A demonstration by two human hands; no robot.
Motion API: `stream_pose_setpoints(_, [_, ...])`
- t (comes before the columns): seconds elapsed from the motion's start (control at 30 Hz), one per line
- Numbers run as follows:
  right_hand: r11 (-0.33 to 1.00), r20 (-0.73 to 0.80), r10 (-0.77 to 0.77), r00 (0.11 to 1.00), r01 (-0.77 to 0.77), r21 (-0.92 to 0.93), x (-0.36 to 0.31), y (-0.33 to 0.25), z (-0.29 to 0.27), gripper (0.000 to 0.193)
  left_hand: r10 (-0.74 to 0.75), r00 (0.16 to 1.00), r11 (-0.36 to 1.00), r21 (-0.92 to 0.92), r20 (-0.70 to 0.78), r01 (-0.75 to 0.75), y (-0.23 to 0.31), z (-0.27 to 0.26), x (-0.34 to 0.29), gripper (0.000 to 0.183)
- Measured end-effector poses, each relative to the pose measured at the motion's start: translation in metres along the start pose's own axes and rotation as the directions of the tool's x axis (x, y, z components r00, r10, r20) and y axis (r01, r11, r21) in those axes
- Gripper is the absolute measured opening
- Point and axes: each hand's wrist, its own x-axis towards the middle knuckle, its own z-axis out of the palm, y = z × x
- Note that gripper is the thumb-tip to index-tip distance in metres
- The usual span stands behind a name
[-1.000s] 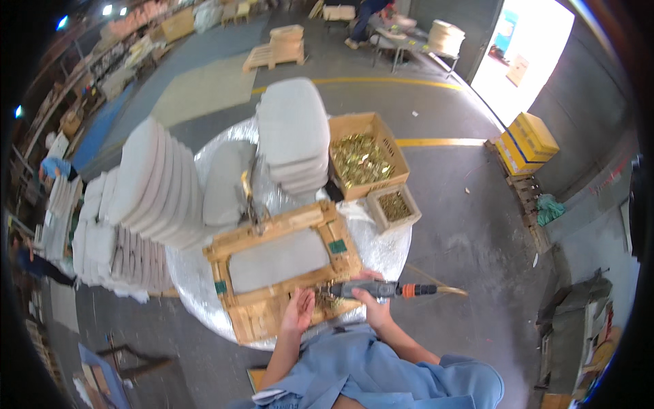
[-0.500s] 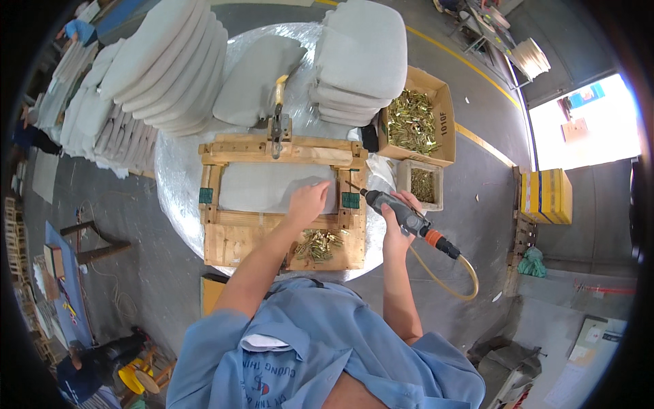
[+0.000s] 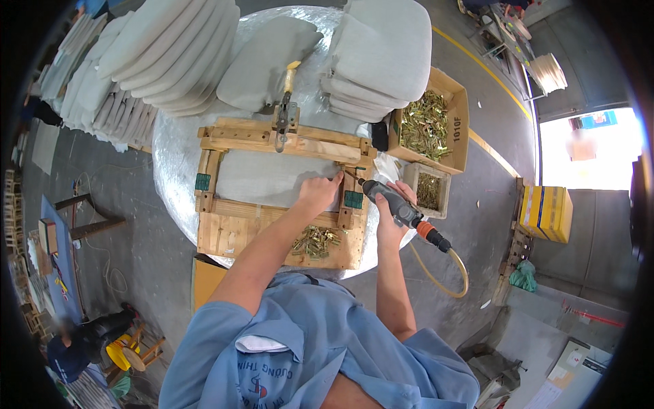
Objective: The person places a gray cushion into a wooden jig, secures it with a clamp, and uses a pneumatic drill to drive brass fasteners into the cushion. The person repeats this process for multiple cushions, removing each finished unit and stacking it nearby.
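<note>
**Closing in on the bit (image 3: 353, 176)!**

Over the grey pad (image 3: 262, 178) half a second ago, now in beside it with the left hand (image 3: 319, 194), bunched at the fingers, impossible to tell if holding anything. Curled around the driver (image 3: 403, 213) with the right hand (image 3: 390, 217), just right of the left: dark grey, orange-ringed, trailing a tan hose (image 3: 466, 274), angled toward the wooden frame (image 3: 245, 206) by the left fingertips.

A round, silver-wrapped desk (image 3: 174, 194) carried a wooden jig (image 3: 255, 209) near its front edge. Behind that, a lone grey pad (image 3: 266, 65) lay between a tall pad stack (image 3: 170, 61) and another stack (image 3: 385, 51). A cardboard box (image 3: 453, 146) and smaller tray (image 3: 444, 195) stood at the right edge.
</note>
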Motion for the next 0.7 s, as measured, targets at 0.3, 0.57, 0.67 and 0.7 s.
stream_pose_setpoints(0.3, [0.997,0.02,-0.015,1.0,0.016,-0.069,0.006,0.007,0.01,0.054,-0.026,0.998,0.999,-0.033,0.062,0.028,0.001,-0.008,0.005,0.061])
stream_pose_setpoints(0.57, [0.959,0.15,-0.146,0.978,0.178,-0.223,0.004,-0.005,0.042,0.047,-0.04,0.992,0.997,-0.068,0.122,0.048,0.0,-0.021,0.005,0.058])
stream_pose_setpoints(0.67, [0.937,0.17,-0.2,0.965,0.24,-0.256,0.004,-0.008,0.051,0.046,-0.045,0.996,0.993,-0.103,0.08,0.053,-0.001,-0.013,0.006,0.053])
stream_pose_setpoints(0.7, [0.945,0.168,-0.202,0.965,0.237,-0.225,0.008,-0.008,0.056,0.047,-0.05,0.996,0.992,-0.108,0.076,0.058,-0.001,-0.016,0.003,0.055])
